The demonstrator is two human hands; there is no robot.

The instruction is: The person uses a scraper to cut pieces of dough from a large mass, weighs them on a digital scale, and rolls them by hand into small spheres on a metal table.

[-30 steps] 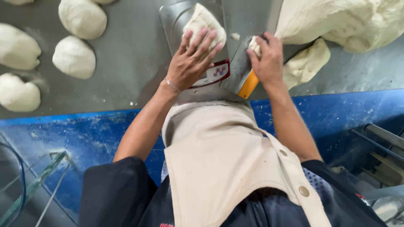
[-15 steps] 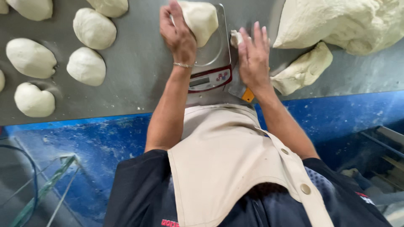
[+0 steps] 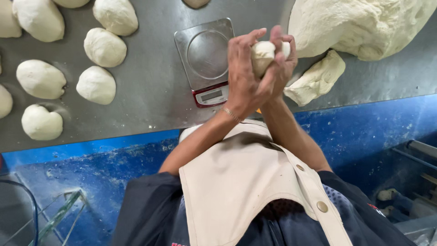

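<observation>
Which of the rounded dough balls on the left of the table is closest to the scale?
The dough ball in the middle of the group's right edge. It lies nearest the scale, with only bare table between; the others sit farther left or farther up.

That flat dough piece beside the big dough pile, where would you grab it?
Probably at the near, narrow end of the flat dough piece, coming from the table's front edge. That end lies free; its far end almost touches the big dough pile.

pale dough piece, rounded, clasped between both hands above table.
</observation>
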